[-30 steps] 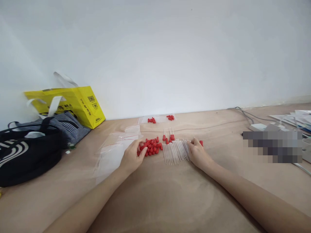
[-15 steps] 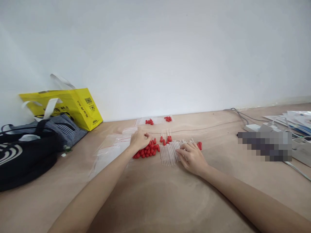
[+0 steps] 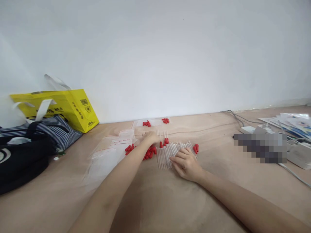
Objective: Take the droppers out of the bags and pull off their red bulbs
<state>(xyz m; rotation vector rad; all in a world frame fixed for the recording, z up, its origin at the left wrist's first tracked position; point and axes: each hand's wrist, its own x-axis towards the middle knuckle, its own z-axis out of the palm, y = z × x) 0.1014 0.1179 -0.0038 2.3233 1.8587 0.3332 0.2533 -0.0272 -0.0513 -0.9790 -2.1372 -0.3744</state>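
A heap of small red caps (image 3: 149, 152) lies on the brown table, with a few more (image 3: 129, 148) spilled to its left. Beside it is a row of clear thin tubes (image 3: 167, 152). My left hand (image 3: 150, 136) reaches past the heap toward a few capped tubes (image 3: 165, 138); its fingers look curled, and I cannot see what they hold. My right hand (image 3: 185, 161) rests on the near end of the tube row, fingers bent over the tubes.
Clear zip bags (image 3: 109, 152) lie left of the caps. Two small bags with red caps (image 3: 155, 122) sit near the wall. A yellow bag (image 3: 63, 105), a striped bag (image 3: 52, 129) and a black bag (image 3: 17, 158) stand at left. Cables and papers (image 3: 291, 123) are at right.
My left hand has moved from the red caps forward toward the capped tubes, scattering a few caps leftward. My right hand has slid back to the near end of the tubes.
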